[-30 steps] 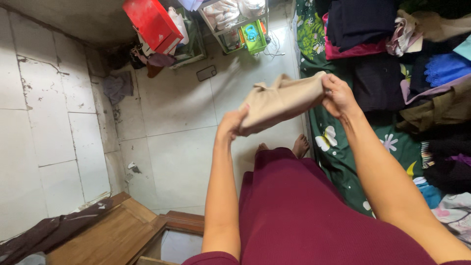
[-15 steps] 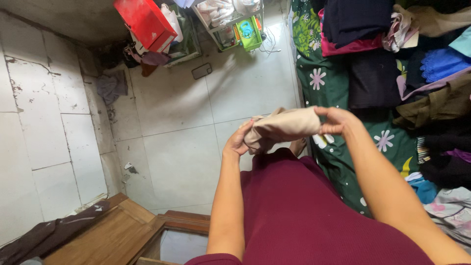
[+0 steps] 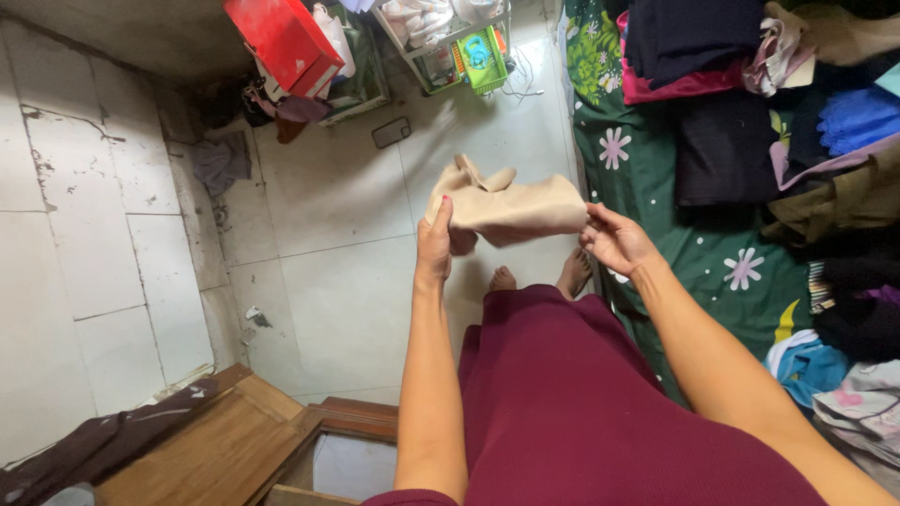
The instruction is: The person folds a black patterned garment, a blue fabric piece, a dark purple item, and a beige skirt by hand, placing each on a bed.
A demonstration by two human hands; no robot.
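Note:
I stand in a maroon skirt (image 3: 562, 403) and hold a beige folded garment (image 3: 511, 204) out in front of me above the tiled floor. My left hand (image 3: 436, 245) grips its left end, fingers up along the cloth. At the garment's right end my right hand (image 3: 614, 239) pinches the edge with palm turned up. The cloth lies roughly level between both hands, with a loose flap sticking up at its top. My bare feet (image 3: 542, 275) show just below it.
A bed with a green flowered sheet (image 3: 675, 225) runs along the right, piled with dark, pink and blue clothes (image 3: 722, 84). A red box (image 3: 286, 42), a rack with a green basket (image 3: 483, 56) and a phone (image 3: 391, 132) lie on the floor beyond. Wooden furniture (image 3: 216, 450) stands lower left.
The garment has been opened out from a bunched bundle into a wider flat fold. My left hand rose along its left end; my right hand dropped lower and turned palm up.

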